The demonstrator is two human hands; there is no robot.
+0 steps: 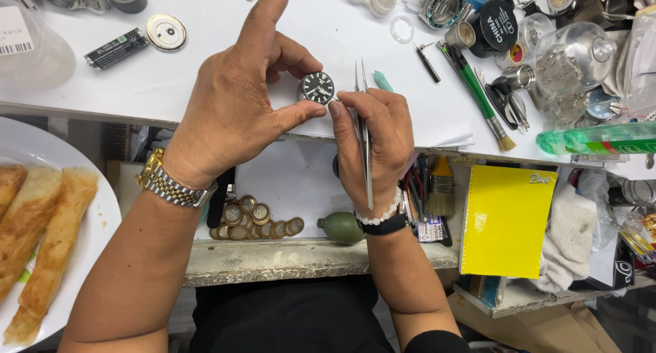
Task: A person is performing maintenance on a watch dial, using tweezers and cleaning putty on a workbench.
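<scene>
Nearest lie a white plate (pixel 102 209) with golden fried rolls (pixel 41 237) and a pile of round coins (pixel 254 222). Above them, the left hand (pixel 232 100) pinches a small round watch case with a black dial (pixel 317 88) over the white surface (pixel 171 73). The right hand (pixel 372 144) is closed around thin steel tweezers (pixel 364 131), its thumb touching the watch. The watch could slip and drop if the pinch loosens. The sharp tips could scratch the dial. Farther off lies a green-handled brush (pixel 478 97).
</scene>
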